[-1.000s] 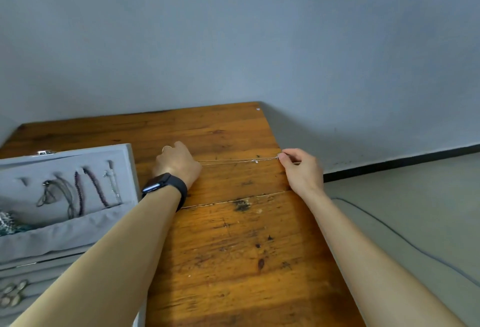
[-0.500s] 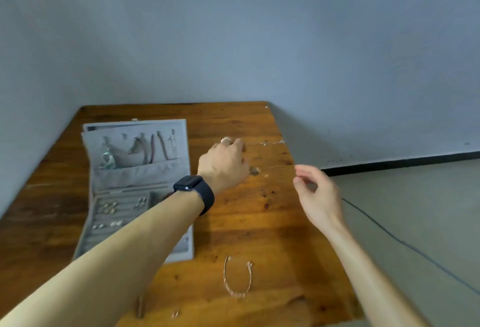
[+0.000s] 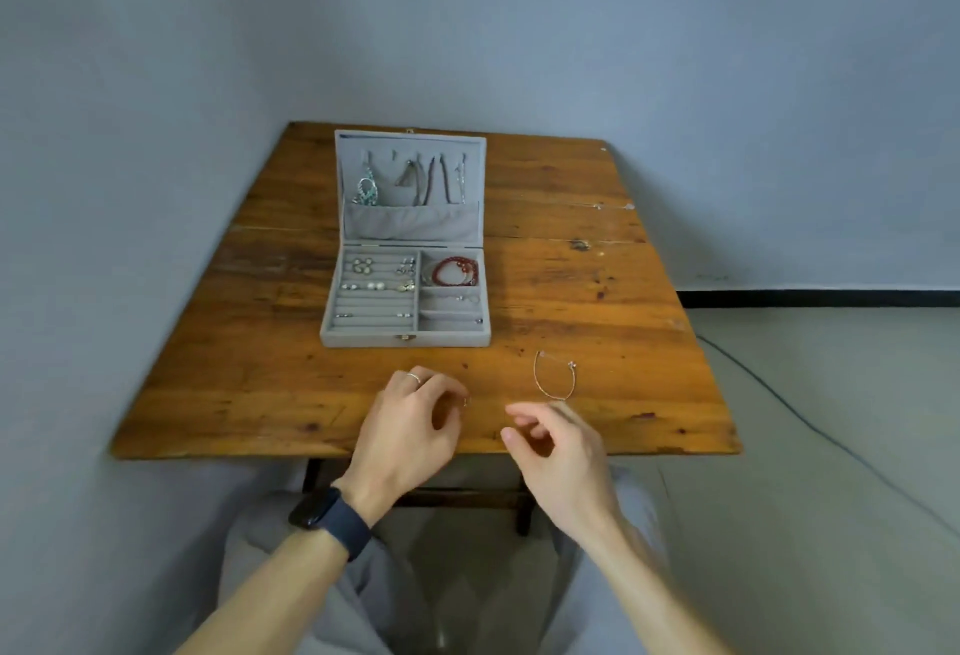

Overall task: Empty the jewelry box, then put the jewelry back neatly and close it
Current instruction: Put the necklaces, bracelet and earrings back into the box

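Note:
The grey jewelry box (image 3: 406, 337) stands open at the middle of the wooden table (image 3: 260, 394). Necklaces hang in its raised lid (image 3: 410, 176), with rings, earrings and a red bead bracelet (image 3: 457, 270) in the tray. A thin bracelet (image 3: 555, 376) lies in front of the box to the right. A fine chain (image 3: 597, 206) lies at the far right. At the front edge, my left hand (image 3: 410, 425) pinches a tiny metal piece (image 3: 466, 402) between thumb and forefinger. My right hand (image 3: 556, 451) hovers beside it, fingers loosely curled and holding nothing.
The table sits in a corner with a grey wall behind and to the left. A dark cable (image 3: 810, 425) runs over the floor on the right. My knees in grey trousers (image 3: 467, 576) are below the table's front edge.
Both hands let go of the fine chain at the far right and drew back to the front edge. The view pulled back to show the whole table. My left hand now closes on a tiny piece.

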Available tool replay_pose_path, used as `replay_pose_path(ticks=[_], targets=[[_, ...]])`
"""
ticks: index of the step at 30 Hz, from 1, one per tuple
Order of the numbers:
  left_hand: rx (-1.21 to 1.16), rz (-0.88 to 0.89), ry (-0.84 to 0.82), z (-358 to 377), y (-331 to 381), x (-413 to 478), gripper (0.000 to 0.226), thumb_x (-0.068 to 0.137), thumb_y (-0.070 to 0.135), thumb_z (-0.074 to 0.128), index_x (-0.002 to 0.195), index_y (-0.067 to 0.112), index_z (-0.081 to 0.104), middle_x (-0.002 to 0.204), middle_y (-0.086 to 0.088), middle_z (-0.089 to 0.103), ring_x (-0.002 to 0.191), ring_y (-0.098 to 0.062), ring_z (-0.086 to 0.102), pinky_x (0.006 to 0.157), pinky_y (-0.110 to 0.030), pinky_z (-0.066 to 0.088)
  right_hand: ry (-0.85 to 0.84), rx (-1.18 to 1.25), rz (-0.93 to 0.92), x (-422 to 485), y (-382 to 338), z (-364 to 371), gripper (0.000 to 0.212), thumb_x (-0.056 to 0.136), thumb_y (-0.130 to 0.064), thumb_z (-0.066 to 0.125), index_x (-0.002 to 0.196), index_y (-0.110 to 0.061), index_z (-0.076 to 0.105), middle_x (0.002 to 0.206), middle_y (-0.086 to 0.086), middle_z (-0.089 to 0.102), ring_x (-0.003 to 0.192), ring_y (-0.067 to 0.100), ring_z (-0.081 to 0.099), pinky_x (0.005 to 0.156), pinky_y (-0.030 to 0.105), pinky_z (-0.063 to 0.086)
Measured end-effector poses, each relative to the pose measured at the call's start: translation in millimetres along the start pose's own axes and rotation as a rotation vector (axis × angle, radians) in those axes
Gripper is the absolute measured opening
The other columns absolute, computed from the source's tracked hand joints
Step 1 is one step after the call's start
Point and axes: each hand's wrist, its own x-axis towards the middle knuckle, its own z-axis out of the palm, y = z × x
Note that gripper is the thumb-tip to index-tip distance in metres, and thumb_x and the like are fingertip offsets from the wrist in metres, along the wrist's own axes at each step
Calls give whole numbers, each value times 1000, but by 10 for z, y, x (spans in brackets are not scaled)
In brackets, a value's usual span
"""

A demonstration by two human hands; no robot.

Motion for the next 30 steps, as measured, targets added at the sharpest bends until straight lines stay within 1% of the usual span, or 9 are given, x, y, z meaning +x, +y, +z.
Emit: replay_pose_path(ticks=[4,8,13,16,20,25,26,28,30], targets=[[2,-46,41,42,-46,-78,16,88,27,69,104,27,73,105,10,62,102,-11,52,87,-32,51,45,-113,-57,122,-66,229,23,87,-34,73,110,-34,72,96,-21,63,87,4,55,80,26,50],[-61,-104,78,98,-56,-74,17,88,31,71,104,27,75,104,10,62,102,-10,50,88,-31,49,109,-170,-58,187,-97,350,18,87,-37,72,105,-37,73,95,-20,65,83,8,56,74,33,49],[-90,-145,75,106,-68,-51,19,88,36,73,104,28,77,105,11,61,103,-9,48,87,-23,41,163,-201,-86,184,-85,421,15,87,-41,69,101,-37,75,95,-18,66,85,11,60,71,32,46],[-96,-162,83,124,-64,-25,16,87,36,74,102,31,78,102,13,60,101,-8,46,85,-23,40,184,-204,-109,183,-93,448,16,88,-41,67,100,-35,76,95,-16,67,87,12,59,69,33,46],[-67,-147,94,160,-82,-23,17,88,37,72,103,31,78,102,11,60,99,-9,47,85,-27,45,189,-236,-124,185,-81,468,13,90,-40,67,98,-34,75,96,-15,67,86,12,58,65,30,41],[-34,-144,40,128,-83,11,14,91,37,69,100,30,75,104,12,59,101,-10,47,87,-28,44,158,-223,-115,182,-100,439,11,93,-38,62,97,-34,71,94,-15,65,87,10,57,67,29,38],[-50,-149,25,117,-87,22,12,91,36,69,99,29,75,103,12,59,102,-11,48,88,-28,43,143,-197,-113,178,-96,420,12,93,-38,60,97,-33,70,94,-15,65,87,10,58,68,29,38],[-77,-154,-3,87,-91,50,10,92,33,68,98,29,74,101,12,60,102,-11,49,86,-25,41,112,-88,-116,160,-79,354,10,95,-34,60,98,-30,69,94,-15,66,87,7,60,72,30,46],[-97,-151,-27,48,-82,84,8,93,32,67,97,28,72,101,12,62,101,-10,52,83,-22,41,101,35,-114,111,-77,237,7,96,-23,62,99,-25,68,94,-14,67,88,4,61,76,24,51]])
